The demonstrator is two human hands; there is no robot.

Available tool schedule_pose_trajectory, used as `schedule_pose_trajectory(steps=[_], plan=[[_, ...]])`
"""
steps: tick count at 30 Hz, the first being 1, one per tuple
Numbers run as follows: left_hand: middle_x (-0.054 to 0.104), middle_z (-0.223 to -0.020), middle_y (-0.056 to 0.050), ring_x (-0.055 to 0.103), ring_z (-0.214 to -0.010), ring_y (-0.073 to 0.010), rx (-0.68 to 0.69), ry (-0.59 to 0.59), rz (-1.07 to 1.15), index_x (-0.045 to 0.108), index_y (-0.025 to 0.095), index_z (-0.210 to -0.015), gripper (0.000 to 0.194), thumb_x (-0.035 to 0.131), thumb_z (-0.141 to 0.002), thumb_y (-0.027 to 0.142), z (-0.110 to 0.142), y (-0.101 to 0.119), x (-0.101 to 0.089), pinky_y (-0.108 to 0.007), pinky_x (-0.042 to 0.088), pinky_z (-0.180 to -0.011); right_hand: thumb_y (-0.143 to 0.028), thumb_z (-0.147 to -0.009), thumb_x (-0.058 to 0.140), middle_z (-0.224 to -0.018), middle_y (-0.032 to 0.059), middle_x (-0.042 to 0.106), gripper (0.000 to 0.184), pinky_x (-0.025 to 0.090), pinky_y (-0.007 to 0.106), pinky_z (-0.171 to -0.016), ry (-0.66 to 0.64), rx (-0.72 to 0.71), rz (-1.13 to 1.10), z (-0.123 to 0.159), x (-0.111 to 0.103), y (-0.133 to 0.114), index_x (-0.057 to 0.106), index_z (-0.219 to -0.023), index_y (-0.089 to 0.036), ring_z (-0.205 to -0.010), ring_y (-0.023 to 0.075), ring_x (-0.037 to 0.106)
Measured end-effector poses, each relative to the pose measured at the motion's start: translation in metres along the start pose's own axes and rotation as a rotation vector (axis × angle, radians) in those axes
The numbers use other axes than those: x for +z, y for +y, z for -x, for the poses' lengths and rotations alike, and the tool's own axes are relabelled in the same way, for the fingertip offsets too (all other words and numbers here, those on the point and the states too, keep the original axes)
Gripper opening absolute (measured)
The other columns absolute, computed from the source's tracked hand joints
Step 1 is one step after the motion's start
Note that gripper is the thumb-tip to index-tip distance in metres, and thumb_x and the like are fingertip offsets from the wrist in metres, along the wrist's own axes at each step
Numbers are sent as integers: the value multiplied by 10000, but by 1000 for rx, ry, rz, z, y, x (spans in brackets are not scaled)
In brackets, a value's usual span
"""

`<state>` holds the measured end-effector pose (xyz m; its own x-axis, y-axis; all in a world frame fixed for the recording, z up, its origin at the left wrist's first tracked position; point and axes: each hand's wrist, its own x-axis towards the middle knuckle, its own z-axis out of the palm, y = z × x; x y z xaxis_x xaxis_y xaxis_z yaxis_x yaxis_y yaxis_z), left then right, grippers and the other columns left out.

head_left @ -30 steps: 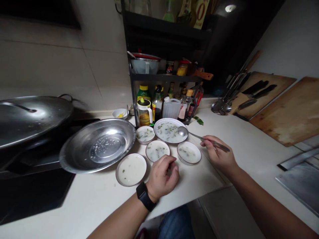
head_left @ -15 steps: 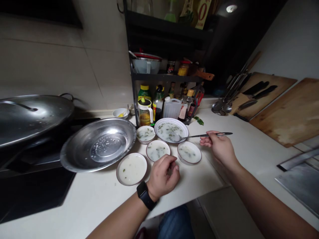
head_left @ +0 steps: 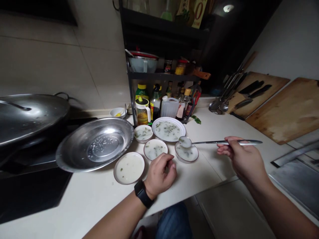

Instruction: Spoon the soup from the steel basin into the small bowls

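Observation:
My right hand (head_left: 243,159) grips the handle of a long metal ladle (head_left: 214,142). Its bowl holds white liquid and hangs over the small right-hand bowl (head_left: 186,153). Behind that sits a larger patterned bowl (head_left: 167,129) of white soup with green bits. Three more small dishes (head_left: 154,149) (head_left: 143,133) (head_left: 129,167) hold the same soup. My left hand (head_left: 160,173), with a black watch on the wrist, rests curled on the white counter just in front of the middle dish, with nothing visible in it.
A large steel basin (head_left: 94,144) sits left of the dishes, beside a wok with its lid (head_left: 30,114) on a dark hob. A black rack (head_left: 159,76) with bottles stands behind. Wooden cutting boards (head_left: 286,109) and knives lean at the right. The counter edge runs close to me.
The ladle dipped into the large patterned bowl, then lifted out and moved right and toward me, over the small right-hand bowl. My left hand stayed put.

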<state>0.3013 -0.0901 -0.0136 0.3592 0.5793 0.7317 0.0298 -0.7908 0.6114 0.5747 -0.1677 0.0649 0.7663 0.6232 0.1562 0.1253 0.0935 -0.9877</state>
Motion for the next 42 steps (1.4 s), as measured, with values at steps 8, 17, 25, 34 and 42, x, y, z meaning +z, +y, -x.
schedule_pose_trajectory(steps=[8,17,25,34,42], plan=[[605,-777,-22,547,-674,-139,-4,-3,9,575,189,-1057,138,549,-923,169,0,1,0,-259,454,-625,-474,-982,576,-710,59,743,312,648,312,-702,-185,-511,535,28,-35,11,688,-868,-206,-698,198,766],[621,-784,-28,576,-691,-145,3,-2,-2,574,189,-1057,136,538,-925,179,0,0,0,-267,466,-635,-166,-925,620,-1092,73,791,285,638,365,-836,-577,-1079,725,40,-33,2,708,-1166,-288,-982,235,771],[609,-779,-24,557,-673,-139,-1,6,0,574,186,-1059,143,542,-921,168,0,1,0,-261,447,-619,-451,-990,528,-800,62,760,277,615,415,-817,-259,-635,573,1,47,12,690,-1012,-228,-780,233,752],[607,-775,-26,550,-681,-142,14,6,26,571,185,-1057,139,548,-921,166,0,0,0,-258,439,-621,-566,-795,758,-625,35,715,430,611,298,-507,-111,-28,71,-15,76,18,584,-919,-193,-514,183,697],[612,-779,-27,562,-681,-143,14,6,-1,573,186,-1070,150,547,-923,174,-1,0,0,-262,453,-624,-413,-785,789,-630,52,725,323,602,256,-488,-74,43,-63,-16,67,8,601,-901,-177,-500,164,692]])
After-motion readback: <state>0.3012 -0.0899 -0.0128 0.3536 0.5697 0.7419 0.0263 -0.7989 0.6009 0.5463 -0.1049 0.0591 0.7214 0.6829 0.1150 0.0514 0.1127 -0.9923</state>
